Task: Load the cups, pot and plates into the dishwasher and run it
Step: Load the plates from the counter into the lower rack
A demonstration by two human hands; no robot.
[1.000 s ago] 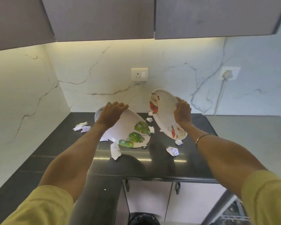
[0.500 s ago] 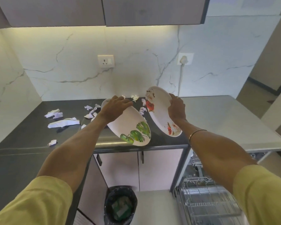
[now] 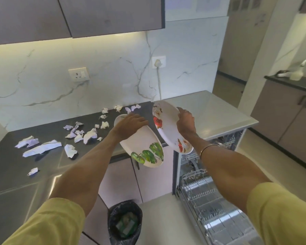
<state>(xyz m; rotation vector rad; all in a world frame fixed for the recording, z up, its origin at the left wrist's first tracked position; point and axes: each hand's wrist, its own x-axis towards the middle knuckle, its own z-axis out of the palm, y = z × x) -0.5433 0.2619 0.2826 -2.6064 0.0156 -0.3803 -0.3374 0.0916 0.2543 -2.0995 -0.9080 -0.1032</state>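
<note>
Plates tilted in the air past the bench's right edge, probably to slot edgewise: left hand (image 3: 131,125) fingers grip leaf plate (image 3: 145,149), right hand (image 3: 185,122) flower plate (image 3: 168,128), above open rack (image 3: 210,206).

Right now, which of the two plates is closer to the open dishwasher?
The red-flowered plate in the right hand; the green-leaf plate hangs further left.

walls: white veined marble (image 3: 113,71) | cabinets: grey uppers (image 3: 95,15), underlit | floor: pale, possibly tile (image 3: 159,218)
</note>
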